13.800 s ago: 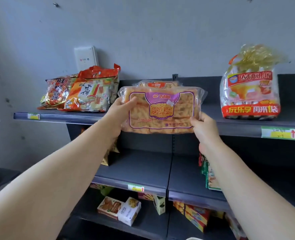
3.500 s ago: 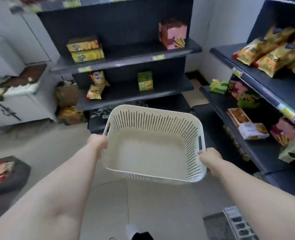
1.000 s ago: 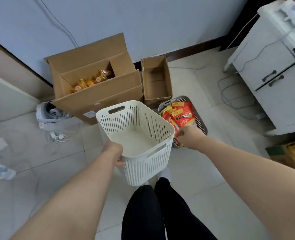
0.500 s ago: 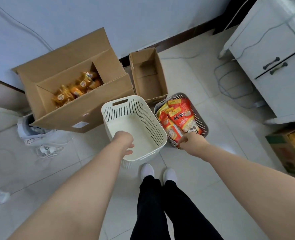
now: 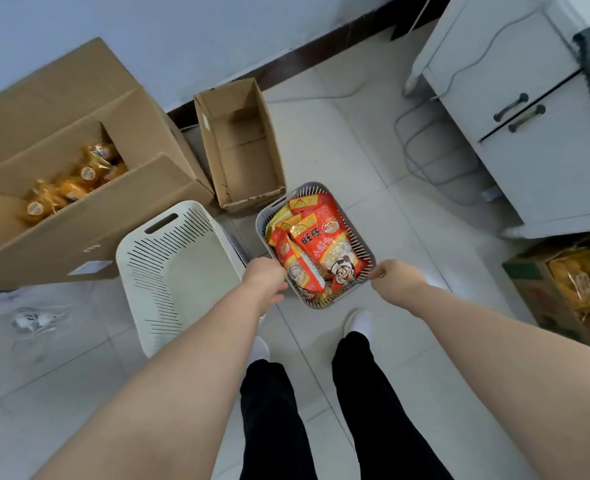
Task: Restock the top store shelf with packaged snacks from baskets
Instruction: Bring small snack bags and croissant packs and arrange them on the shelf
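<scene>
A grey slotted basket (image 5: 336, 297) full of red and orange snack bags (image 5: 321, 242) sits on the tiled floor in front of my feet. My left hand (image 5: 265, 277) grips its left rim. Its right rim is gripped by my right hand (image 5: 392, 275). An empty white basket (image 5: 168, 237) stands on the floor just to the left, free of both hands. The store shelf is out of view.
A large open cardboard box (image 5: 89, 216) with orange snack packets (image 5: 71, 181) stands at the left. A small empty box (image 5: 241, 147) is behind the baskets. A white cabinet (image 5: 529, 143) is at the right, with another box of yellow packets (image 5: 577, 285) below it. Cables lie on the floor.
The white basket has been set on the floor and my left hand left it for the grey basket's left rim. My right hand now grips the right rim.
</scene>
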A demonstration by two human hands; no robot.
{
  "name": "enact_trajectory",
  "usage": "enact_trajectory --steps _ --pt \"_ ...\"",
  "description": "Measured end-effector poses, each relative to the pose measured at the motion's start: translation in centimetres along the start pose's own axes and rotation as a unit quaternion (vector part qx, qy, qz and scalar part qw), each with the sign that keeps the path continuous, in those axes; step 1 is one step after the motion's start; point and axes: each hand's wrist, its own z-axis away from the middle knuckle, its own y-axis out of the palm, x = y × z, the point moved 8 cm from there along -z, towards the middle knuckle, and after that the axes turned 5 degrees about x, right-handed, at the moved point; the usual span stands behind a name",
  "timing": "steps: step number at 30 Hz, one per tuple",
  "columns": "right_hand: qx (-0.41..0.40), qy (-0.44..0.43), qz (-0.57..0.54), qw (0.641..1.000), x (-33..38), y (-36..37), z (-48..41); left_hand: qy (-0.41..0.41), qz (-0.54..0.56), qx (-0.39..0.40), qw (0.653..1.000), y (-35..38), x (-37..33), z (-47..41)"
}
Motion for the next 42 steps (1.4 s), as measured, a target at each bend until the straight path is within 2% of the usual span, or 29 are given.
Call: enact_trajectory --steps 7,11,14,17,20,21,23,25,30,36,40,42 --pt "0.022 0.033 -0.024 0.999 -4.6 0.7 -8.2 -0.027 -0.006 -0.054 0.998 3.7 1.0 -8.5" --pt "0.032 0.038 -0.055 0.997 -5.4 3.3 -12.8 -0.009 -0.075 -0.094 0.993 3.2 0.2 -13.5" --pt "0.072 0.038 -0.038 0.996 -6.1 7.1 -15.7 -0.001 -0.116 -0.119 0.986 2.6 0.0 -16.8" --pt "0.124 0.029 0.021 0.992 -7.3 11.5 -18.5 0.002 -0.133 -0.114 0.984 3.4 0.6 -20.3" --pt "0.149 -0.004 0.129 0.980 -8.5 15.2 -20.7 -0.003 -0.124 -0.083 0.989 5.4 1.7 -22.6" --pt "0.145 -0.021 0.196 0.970 -8.8 16.0 -21.3 0.005 -0.123 -0.074 0.990 6.2 1.9 -23.0" --pt "0.141 -0.078 0.343 0.926 -8.9 17.3 -22.4 0.005 -0.127 -0.051 0.991 7.8 2.3 -23.9" --pt "0.168 -0.104 0.409 0.891 -9.8 18.4 -23.2 0.000 -0.123 -0.048 0.991 8.8 2.9 -24.9" --pt "0.203 -0.086 0.483 0.848 -12.8 18.8 -23.9 0.010 -0.109 -0.050 0.993 10.3 3.9 -26.5" --pt "0.213 -0.063 0.518 0.826 -13.8 18.5 -25.0 0.020 -0.149 -0.058 0.987 12.2 2.6 -27.7" --pt "0.197 -0.028 0.505 0.840 -14.8 17.3 -25.5 0.052 -0.194 -0.079 0.976 12.9 1.6 -27.9" --pt "0.182 0.003 0.475 0.861 -15.4 16.2 -26.0 0.089 -0.229 -0.121 0.962 12.4 0.4 -27.3"
